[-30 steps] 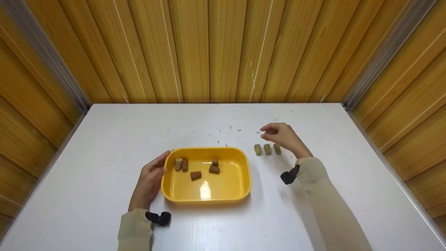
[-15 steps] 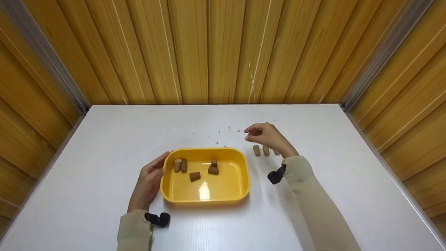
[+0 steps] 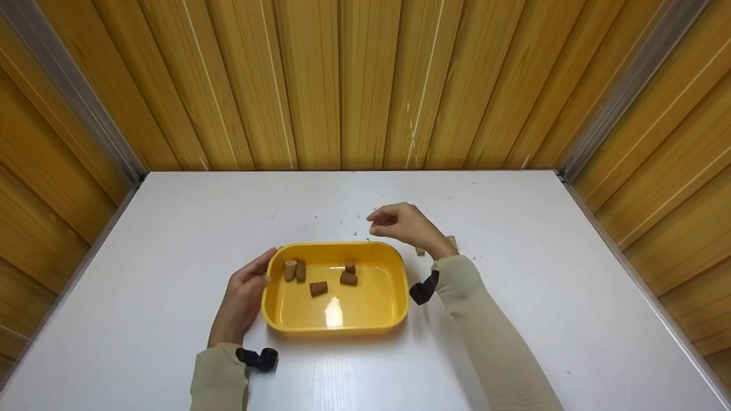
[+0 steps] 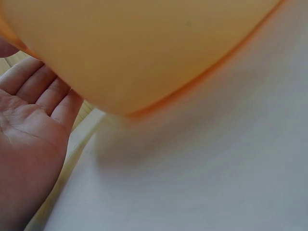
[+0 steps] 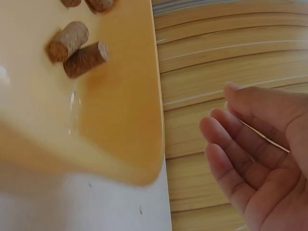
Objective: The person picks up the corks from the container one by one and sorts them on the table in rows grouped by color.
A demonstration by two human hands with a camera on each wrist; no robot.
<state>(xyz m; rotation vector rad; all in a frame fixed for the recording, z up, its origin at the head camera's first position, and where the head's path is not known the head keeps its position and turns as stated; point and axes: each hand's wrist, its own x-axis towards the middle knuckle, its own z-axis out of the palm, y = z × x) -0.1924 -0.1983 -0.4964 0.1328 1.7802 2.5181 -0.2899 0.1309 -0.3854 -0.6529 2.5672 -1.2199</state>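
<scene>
A yellow plastic tray (image 3: 337,329) sits on the white table, with several brown corks (image 3: 318,288) lying in it. At its left side, my left hand (image 3: 243,297) holds the tray, the thumb at the rim and the fingers along the outer wall. The left wrist view shows the palm (image 4: 29,130) beside the tray's side. My right hand (image 3: 408,225) hovers beyond the tray's far right corner, holding nothing. Its fingers are loosely bent and apart from the thumb, as the right wrist view also shows. Lighter corks (image 3: 452,242) lie behind the right wrist, partly hidden.
Small dark crumbs (image 3: 355,233) are scattered on the table (image 3: 171,240) beyond the tray. Wood-patterned panels (image 3: 365,85) enclose the table at the back and sides. A black wrist camera (image 3: 424,288) sits on the right sleeve, near the tray's right edge.
My right hand has moved left, from above the row of lighter corks to beyond the tray's far right corner. The left hand, the tray and the corks in it stay put.
</scene>
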